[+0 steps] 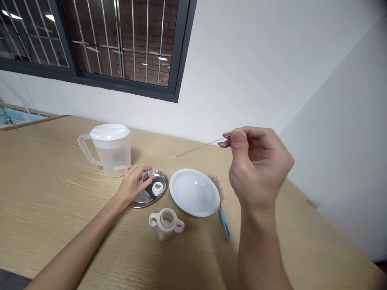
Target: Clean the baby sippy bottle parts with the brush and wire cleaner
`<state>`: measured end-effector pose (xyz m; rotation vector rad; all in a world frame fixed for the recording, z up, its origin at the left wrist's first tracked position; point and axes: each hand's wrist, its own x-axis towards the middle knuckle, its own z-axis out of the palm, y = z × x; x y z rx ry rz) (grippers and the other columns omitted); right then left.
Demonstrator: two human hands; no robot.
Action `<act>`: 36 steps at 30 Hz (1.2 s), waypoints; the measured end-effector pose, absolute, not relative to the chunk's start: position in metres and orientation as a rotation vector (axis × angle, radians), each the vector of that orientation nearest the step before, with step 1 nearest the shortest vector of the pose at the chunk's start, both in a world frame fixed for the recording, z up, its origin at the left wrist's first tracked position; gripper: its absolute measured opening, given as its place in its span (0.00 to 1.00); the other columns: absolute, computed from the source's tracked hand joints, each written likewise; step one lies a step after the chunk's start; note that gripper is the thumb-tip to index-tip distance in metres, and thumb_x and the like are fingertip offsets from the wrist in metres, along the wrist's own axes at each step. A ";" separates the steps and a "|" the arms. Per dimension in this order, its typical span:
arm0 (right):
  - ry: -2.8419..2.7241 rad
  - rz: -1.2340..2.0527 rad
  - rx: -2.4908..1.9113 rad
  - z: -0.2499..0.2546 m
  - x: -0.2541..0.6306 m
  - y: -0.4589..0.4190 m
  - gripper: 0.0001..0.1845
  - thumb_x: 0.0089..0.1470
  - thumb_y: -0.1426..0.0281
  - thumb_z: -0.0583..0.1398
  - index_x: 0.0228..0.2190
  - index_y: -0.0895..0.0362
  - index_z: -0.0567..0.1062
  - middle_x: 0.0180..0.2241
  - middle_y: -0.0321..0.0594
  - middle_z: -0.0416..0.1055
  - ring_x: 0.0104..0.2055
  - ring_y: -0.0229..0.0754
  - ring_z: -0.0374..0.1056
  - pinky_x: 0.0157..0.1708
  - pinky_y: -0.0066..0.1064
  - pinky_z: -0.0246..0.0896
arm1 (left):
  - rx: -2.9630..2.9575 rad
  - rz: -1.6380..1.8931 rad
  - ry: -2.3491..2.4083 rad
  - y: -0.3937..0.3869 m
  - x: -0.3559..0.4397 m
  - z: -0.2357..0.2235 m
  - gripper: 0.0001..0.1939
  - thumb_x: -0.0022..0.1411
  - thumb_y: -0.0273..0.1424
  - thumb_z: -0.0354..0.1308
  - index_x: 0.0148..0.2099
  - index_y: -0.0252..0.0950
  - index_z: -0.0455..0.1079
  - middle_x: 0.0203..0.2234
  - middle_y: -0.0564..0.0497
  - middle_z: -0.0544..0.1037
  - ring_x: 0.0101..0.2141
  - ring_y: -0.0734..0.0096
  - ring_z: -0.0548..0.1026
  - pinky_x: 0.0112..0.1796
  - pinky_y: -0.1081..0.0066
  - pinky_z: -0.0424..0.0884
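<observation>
My right hand [256,165] is raised above the table, thumb and fingers pinched on a thin wire brush [193,150] whose fine pale tip points left. Over the metal tray [165,182], my left hand [134,180] grips a small clear silicone nipple [151,172] between thumb and fingers. A white screw ring [157,188] and a clear cap [142,197] lie on that tray, the cap partly behind my left hand. Nearer to me stands an uncovered baby bottle [166,223] with two side handles. The brush tip is apart from the nipple.
A white bowl [193,193] sits right of the tray. Beside it lies a bottle brush [224,223] with a blue handle and grey bristles. A lidded translucent pitcher [111,151] stands behind my left hand. The wooden table [75,193] meets a white wall below a barred window [121,40].
</observation>
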<state>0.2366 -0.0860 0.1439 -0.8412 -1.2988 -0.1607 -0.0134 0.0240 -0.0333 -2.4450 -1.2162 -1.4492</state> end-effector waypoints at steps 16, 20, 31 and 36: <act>-1.321 -0.147 -0.844 0.149 0.242 -0.093 0.04 0.64 0.69 0.60 0.36 0.55 0.75 0.34 0.35 0.75 0.32 0.35 0.72 0.35 0.31 0.71 | -2.733 -0.796 -1.336 0.025 0.022 -0.038 0.15 0.68 0.33 0.59 0.56 0.41 0.74 0.48 0.44 0.81 0.49 0.53 0.75 0.49 0.57 0.62; -1.303 -0.154 -0.848 0.151 0.247 -0.097 0.05 0.64 0.69 0.60 0.35 0.55 0.75 0.34 0.35 0.75 0.32 0.35 0.72 0.35 0.32 0.71 | -2.749 -0.789 -1.294 0.025 0.027 -0.034 0.17 0.67 0.32 0.60 0.57 0.39 0.73 0.47 0.43 0.82 0.48 0.53 0.77 0.49 0.58 0.61; -1.299 -0.174 -0.833 0.153 0.253 -0.099 0.04 0.64 0.69 0.60 0.35 0.55 0.75 0.33 0.34 0.75 0.33 0.35 0.72 0.36 0.32 0.71 | -2.625 -0.993 -1.315 0.015 0.023 -0.019 0.16 0.75 0.35 0.45 0.38 0.36 0.71 0.31 0.49 0.80 0.35 0.63 0.76 0.41 0.63 0.61; -1.291 -0.167 -0.859 0.152 0.255 -0.099 0.04 0.63 0.68 0.61 0.35 0.55 0.75 0.33 0.34 0.75 0.35 0.36 0.73 0.36 0.32 0.72 | -2.518 -1.144 -1.299 0.012 0.013 -0.016 0.21 0.74 0.35 0.44 0.27 0.38 0.62 0.21 0.53 0.71 0.26 0.67 0.68 0.35 0.65 0.61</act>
